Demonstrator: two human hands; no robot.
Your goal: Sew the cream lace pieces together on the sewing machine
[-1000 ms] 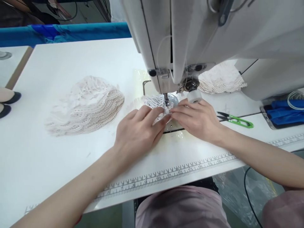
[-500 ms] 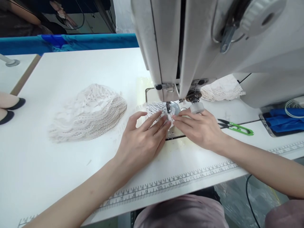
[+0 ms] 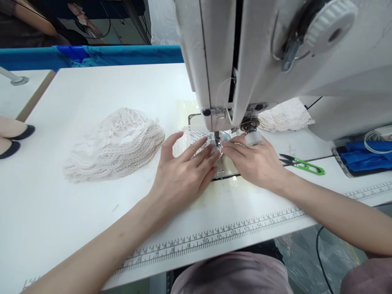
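Observation:
A small piece of white lace (image 3: 196, 137) lies under the presser foot (image 3: 217, 138) of a sewing machine (image 3: 220, 53). My left hand (image 3: 185, 171) rests on the lace just left of the foot, its fingers stretched out and its thumb spread away. At the right of the foot, the closed fingertips of my right hand (image 3: 255, 163) pinch the lace's edge; its thumb is hidden beneath. Both hands partly cover the metal needle plate (image 3: 226, 173). Left of my left hand lies a heap of layered white lace (image 3: 122, 147).
Green-handled thread snips (image 3: 308, 166) lie right of my right hand. More lace (image 3: 286, 116) sits behind the machine head. Blue cloth (image 3: 364, 155) lies on a dark flat object at the far right. A printed ruler (image 3: 205, 241) follows the front edge. Someone's fingers (image 3: 12, 139) show at far left.
My left hand's thumb has lifted and spread a little further from its fingers. The lace under the foot has shifted slightly. My right hand stays beside the foot; the view has moved slightly.

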